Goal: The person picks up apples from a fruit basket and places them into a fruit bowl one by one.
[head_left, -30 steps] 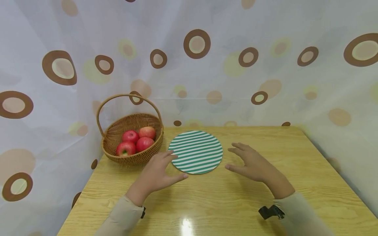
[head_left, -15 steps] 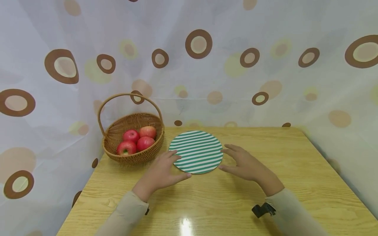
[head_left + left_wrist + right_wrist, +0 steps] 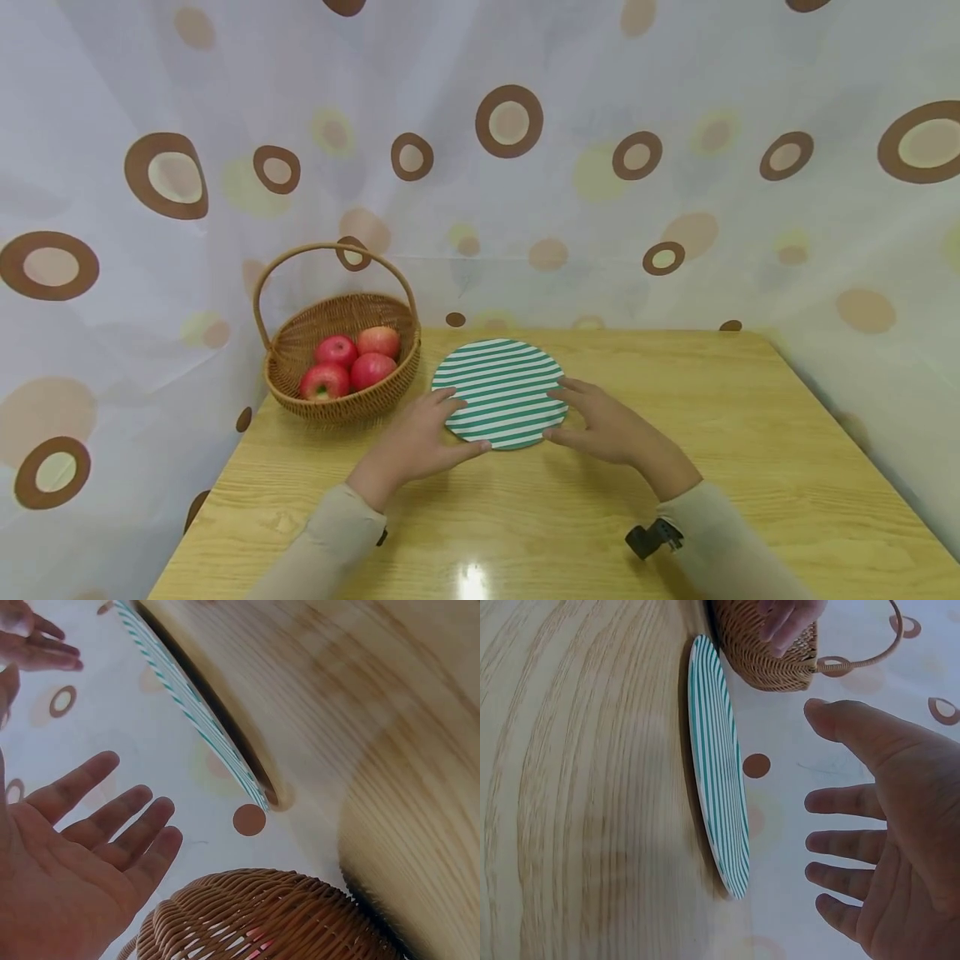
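Note:
A round placemat (image 3: 504, 392) with green and white stripes lies flat on the wooden table, in the middle of the head view. My left hand (image 3: 420, 437) hovers at its left edge, fingers extended and thumb spread. On the opposite side is my right hand (image 3: 603, 423), its fingertips overlapping the right edge in the head view. In the right wrist view a gap shows between the fingers of that right hand (image 3: 907, 832) and the striped placemat (image 3: 718, 765). The left palm (image 3: 67, 877) faces inward in the left wrist view. Neither hand holds anything.
A wicker basket (image 3: 352, 408) with a tall arched handle stands at the back left, close beyond my left hand. Several red apples (image 3: 326, 382) lie in it. Behind the wooden table (image 3: 675, 367) hangs a white curtain (image 3: 570, 125) with brown rings and dots.
Both hands have moved inward toward the striped placemat, the right one farther to the left, the left one slightly to the right. The view has shifted a little; basket and placemat stay put.

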Motion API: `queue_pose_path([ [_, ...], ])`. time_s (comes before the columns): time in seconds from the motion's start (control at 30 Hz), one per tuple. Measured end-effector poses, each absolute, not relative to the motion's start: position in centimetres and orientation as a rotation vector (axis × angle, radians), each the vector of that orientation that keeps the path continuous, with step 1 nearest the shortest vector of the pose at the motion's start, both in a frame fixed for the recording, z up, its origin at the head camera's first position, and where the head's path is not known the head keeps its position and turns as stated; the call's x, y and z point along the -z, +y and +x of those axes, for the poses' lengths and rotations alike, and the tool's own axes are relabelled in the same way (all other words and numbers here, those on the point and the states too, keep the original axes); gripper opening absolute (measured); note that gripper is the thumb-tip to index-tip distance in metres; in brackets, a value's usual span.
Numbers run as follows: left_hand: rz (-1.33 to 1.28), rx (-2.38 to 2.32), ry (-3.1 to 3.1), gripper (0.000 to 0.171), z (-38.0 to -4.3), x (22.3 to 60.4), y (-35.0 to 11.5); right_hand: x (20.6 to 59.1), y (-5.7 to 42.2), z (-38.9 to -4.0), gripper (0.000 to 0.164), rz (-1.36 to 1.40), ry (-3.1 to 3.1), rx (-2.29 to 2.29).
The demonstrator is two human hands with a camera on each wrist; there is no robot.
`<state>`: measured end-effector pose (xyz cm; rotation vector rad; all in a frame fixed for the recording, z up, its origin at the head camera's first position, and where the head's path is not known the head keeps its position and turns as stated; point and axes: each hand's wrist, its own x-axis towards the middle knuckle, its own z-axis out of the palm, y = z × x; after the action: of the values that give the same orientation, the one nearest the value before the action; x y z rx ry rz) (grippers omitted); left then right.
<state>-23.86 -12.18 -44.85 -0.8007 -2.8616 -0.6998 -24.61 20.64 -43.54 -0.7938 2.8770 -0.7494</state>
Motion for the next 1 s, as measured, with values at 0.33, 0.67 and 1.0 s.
queue_pose_path([
  [0.33, -0.802, 0.832, -2.873, 0.078, -24.3, 45.0, -11.1, 44.6, 20.0, -25.4, 0.079, -0.803, 2.817, 0.738],
  [0.67, -0.882, 0.693, -2.86, 0.073, -25.2, 45.5, -10.4, 44.7, 18.5, -26.5, 0.081, -0.795, 2.807, 0.685],
  [1.0, -0.839, 0.669, -2.933, 0.07, -25.8, 45.8, -10.0, 46.1, 18.0, -27.8, 0.081, -0.767, 2.808, 0.653],
])
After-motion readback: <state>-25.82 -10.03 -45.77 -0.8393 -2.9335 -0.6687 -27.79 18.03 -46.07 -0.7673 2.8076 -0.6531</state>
